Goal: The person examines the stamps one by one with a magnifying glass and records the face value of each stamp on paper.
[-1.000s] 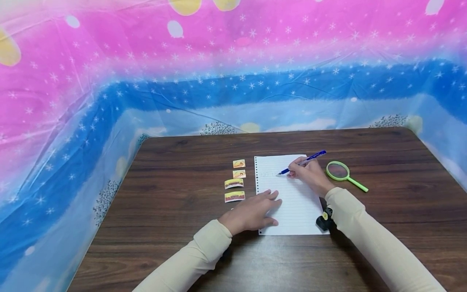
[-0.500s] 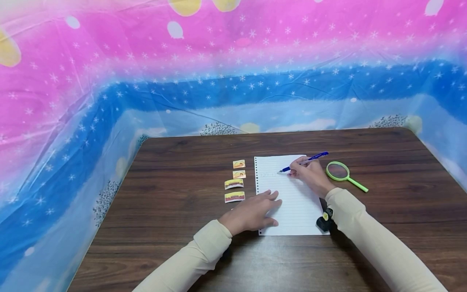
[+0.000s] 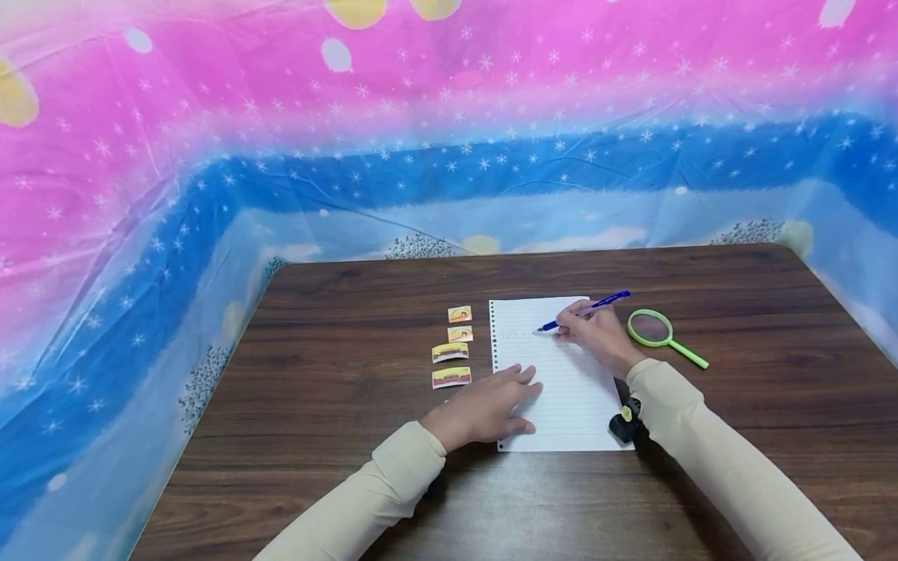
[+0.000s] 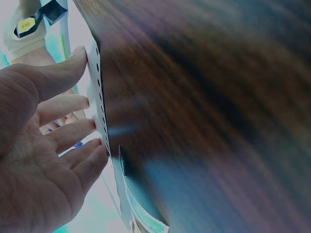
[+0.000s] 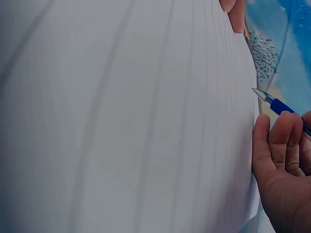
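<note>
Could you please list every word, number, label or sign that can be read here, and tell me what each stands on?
No text is clear enough to quote.
Lined paper: faint handwriting near the top, too pale to read.
Blue pen: marks on the barrel, too small.
Small printed cards: any lettering is too small.
Yellow label on the black device at the right wrist: too blurred.

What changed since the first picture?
The blue pen moved a tiny bit right over the paper, still held by the right hand. Nothing was picked up or let go. The left hand, paper, magnifying glass and little picture cards stayed put.
</note>
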Tool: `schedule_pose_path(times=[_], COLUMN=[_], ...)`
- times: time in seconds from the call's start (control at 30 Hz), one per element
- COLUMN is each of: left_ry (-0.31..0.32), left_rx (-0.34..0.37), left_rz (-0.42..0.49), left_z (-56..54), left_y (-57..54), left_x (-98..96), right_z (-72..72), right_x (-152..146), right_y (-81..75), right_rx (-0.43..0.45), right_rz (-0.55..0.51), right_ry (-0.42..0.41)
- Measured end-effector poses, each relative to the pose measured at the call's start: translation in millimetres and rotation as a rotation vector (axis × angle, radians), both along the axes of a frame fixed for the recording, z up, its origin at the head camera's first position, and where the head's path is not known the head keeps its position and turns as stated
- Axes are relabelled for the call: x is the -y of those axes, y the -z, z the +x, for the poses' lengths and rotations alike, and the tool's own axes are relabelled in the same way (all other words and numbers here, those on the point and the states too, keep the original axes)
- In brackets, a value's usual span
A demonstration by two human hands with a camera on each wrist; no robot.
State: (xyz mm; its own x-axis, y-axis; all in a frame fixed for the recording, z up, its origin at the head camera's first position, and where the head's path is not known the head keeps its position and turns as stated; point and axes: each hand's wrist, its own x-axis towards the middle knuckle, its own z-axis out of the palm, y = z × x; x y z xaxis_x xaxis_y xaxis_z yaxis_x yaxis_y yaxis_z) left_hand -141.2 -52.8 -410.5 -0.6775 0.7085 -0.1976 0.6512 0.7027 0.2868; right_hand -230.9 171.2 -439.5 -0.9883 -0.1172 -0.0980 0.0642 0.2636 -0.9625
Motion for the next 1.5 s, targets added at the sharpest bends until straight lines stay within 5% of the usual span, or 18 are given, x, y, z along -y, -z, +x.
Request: schedule_pose_path(times=[0.9, 1.5], left_ry=[-0.006, 0.002], left_rx=[0.009, -0.004], left_rz=[-0.002, 0.008], left_z=[-0.3, 0.3], left_y=[-0.1, 0.2], left_x=[0.4, 0.7], right_z=[0.5, 1.5], right_x=[-0.3, 1.3], right_y=[-1.8, 1.3], right_rx=[0.041, 0.009], right_rz=[-0.123, -0.100], right_ry=[0.015, 0.016])
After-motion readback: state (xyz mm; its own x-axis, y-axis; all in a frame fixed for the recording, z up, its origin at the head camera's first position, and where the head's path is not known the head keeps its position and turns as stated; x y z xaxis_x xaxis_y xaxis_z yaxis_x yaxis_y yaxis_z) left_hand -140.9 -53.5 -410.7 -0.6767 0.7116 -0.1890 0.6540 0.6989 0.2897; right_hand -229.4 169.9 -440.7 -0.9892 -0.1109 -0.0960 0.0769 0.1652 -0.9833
